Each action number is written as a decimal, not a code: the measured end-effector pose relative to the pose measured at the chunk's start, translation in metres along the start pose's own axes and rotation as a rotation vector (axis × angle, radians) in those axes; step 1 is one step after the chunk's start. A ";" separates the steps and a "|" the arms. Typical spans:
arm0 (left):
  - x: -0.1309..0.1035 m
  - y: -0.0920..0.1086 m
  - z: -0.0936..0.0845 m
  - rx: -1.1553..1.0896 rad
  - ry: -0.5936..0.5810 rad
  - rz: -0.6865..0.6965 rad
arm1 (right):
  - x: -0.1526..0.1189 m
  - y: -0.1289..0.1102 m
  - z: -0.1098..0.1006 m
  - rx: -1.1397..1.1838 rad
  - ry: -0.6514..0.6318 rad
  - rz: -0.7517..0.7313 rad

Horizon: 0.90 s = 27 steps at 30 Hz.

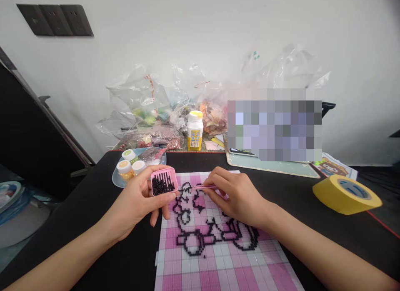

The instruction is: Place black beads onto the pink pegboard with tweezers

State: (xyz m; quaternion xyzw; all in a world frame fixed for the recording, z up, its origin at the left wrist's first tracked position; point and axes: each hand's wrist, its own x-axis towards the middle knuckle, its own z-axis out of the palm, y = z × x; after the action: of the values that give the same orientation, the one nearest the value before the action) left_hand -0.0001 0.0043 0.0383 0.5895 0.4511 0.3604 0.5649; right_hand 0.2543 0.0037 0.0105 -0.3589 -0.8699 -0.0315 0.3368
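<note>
My left hand (137, 199) holds a small pink tray (176, 180) of black beads (161, 186), tilted toward me, over the left edge of a pegboard. In my right hand (236, 193), pink tweezers (204, 186) are pinched, their tip pointing left and resting near the top of the black outline. The pegboard (209, 278) has a pink, white and lilac checkered pattern and lies on the black table. Black beads form a curved outline (193, 243) with loops across its upper half. Whether the tweezers grip a bead is too small to tell.
A blue plate (115, 178) with lidded jars (125, 168) is at the left. Bagged beads (165, 136) and a white-yellow bottle (195, 130) stand behind. Yellow tape (334, 195) lies at the right of the black table (290, 191); a blurred device stands behind.
</note>
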 end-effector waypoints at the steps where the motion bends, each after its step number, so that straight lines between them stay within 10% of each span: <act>1: 0.000 0.000 0.000 0.007 -0.005 0.003 | 0.000 0.000 0.000 -0.003 -0.002 0.001; 27: -0.003 0.003 0.001 0.055 0.038 -0.069 | -0.002 -0.004 0.007 -0.024 -0.059 -0.005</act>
State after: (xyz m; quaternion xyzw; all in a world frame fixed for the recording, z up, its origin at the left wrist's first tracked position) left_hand -0.0001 0.0018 0.0415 0.5819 0.4914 0.3394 0.5521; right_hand 0.2493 0.0016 0.0047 -0.3614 -0.8800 -0.0323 0.3065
